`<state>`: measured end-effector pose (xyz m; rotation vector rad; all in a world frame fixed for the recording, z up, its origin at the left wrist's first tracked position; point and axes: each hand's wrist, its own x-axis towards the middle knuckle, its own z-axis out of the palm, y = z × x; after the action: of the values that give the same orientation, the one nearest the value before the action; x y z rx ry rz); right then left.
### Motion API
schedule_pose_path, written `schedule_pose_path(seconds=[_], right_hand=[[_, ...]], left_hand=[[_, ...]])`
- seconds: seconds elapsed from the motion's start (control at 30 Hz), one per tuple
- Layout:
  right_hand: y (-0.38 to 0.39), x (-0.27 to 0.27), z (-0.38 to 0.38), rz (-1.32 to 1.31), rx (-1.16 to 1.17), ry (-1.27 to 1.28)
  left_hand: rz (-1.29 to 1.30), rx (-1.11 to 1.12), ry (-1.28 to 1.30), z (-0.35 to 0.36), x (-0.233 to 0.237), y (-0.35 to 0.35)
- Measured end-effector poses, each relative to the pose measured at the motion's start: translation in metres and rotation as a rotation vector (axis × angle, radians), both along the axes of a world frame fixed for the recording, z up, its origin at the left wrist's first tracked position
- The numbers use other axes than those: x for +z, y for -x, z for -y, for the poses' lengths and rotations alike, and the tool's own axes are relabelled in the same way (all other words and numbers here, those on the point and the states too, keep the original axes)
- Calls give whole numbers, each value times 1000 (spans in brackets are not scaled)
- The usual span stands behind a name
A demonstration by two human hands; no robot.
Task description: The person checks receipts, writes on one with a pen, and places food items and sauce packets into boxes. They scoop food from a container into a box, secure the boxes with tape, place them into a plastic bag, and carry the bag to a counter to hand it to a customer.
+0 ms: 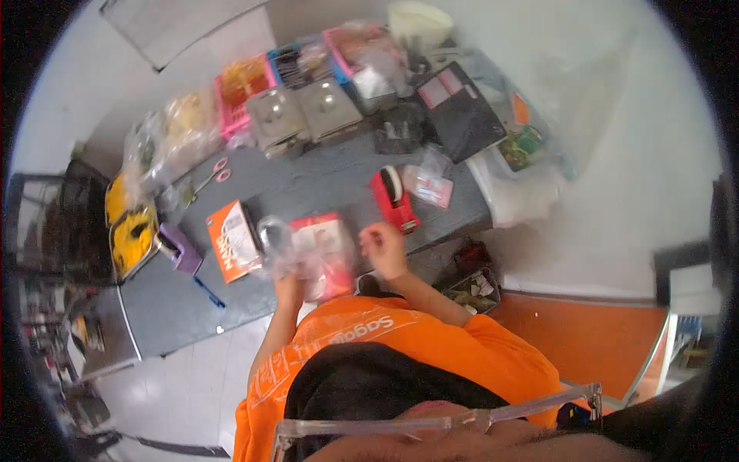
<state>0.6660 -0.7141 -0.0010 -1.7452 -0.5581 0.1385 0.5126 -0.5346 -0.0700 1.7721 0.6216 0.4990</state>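
My left hand (289,288) is closed on the edge of a crumpled clear plastic bag (275,237). Partly under this plastic lies a red and white packet (319,232) at the table's near edge. My right hand (387,251) hovers just right of the packet, its fingers curled in; whether something small is between them cannot be made out. Beyond it lies a red stapler-like tool (392,202) with a black and white top. To the left, an orange and white box (233,242) lies flat, close to the plastic bag.
Pink scissors (222,170), a blue pen (208,292) and a purple holder (181,248) lie leftward on the dark table (285,181). Metal-lidded containers (327,106), a pink basket (235,96) and a black folder (462,112) line the back. A bin (479,290) stands below, right.
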Motion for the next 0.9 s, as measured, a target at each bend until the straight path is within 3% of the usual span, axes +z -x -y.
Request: schedule_pose_path(seconds=[0.1, 0.13, 0.2, 0.23, 0.3, 0.33, 0.4, 0.43, 0.53, 0.63, 0.7, 0.77, 0.8, 0.9], right_hand=[[-59, 25, 68, 119, -367, -15], [-80, 40, 95, 276, -555, 60], [-126, 36, 154, 164, -858, 191], [-157, 7, 194, 271, -967, 300], [-198, -28, 266, 333, -915, 726], [-217, -44, 292, 336, -922, 724], [-238, -67, 327, -8, -761, 1017], [-239, -63, 326, -7, -765, 1016], [-236, -38, 302, -142, -839, 1056], [-229, -27, 286, -115, -865, 1061], [-240, -44, 296, -135, -920, 1024], [-281, -112, 349, -186, -836, 1024], [-298, -143, 372, -234, -753, 1025], [-233, -8, 290, -417, -853, 1144]], left_hand=[[1, -145, -172, -8, 2, -6], [4, -174, -175, -8, 3, -14], [236, -71, 751, -6, 3, -30], [233, -89, 748, -5, 4, -39], [10, -354, -482, 0, 5, -65], [17, -357, -484, 6, 20, -81], [396, -117, 1120, 18, 59, -109], [404, -197, 1130, 6, 29, -119], [360, -30, 1171, 23, 68, -137], [324, 13, 925, 40, 102, -129], [261, 64, 774, 42, 100, -113], [214, 180, 507, 39, 82, -91], [217, 183, 507, 40, 81, -82], [168, 212, 454, 43, 82, -62]])
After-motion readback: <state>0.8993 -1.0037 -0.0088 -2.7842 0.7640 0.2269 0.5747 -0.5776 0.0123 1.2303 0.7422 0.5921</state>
